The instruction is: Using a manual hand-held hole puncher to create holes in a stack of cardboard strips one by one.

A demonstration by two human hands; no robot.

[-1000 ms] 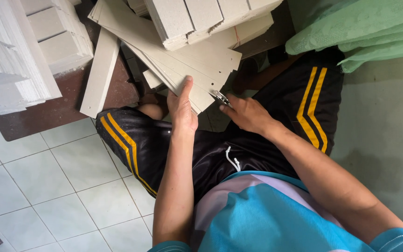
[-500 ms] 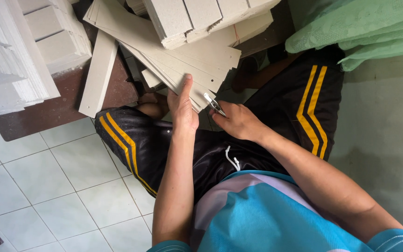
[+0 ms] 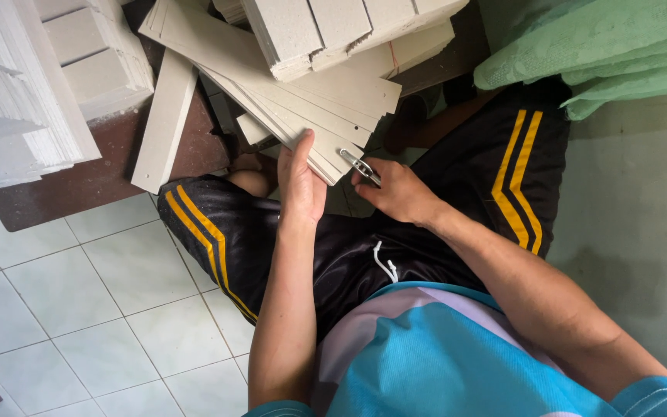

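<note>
My right hand (image 3: 399, 191) has slid leftward across my lap, bringing the small silver metal clip (image 3: 360, 165) from beside the stack of flat beige cardboard sheets (image 3: 310, 108) up against its lower corner, closer to my left hand (image 3: 301, 179) than a second ago.

open tiled floor (image 3: 79, 309) at lower left; upper frame crowded by stacked grey boards (image 3: 303, 93) and white blocks (image 3: 326, 31).

The person wears a turquoise short-sleeved shirt (image 3: 434, 363) and black shorts (image 3: 333, 255) with yellow side stripes and a white drawstring (image 3: 384, 262).
</note>
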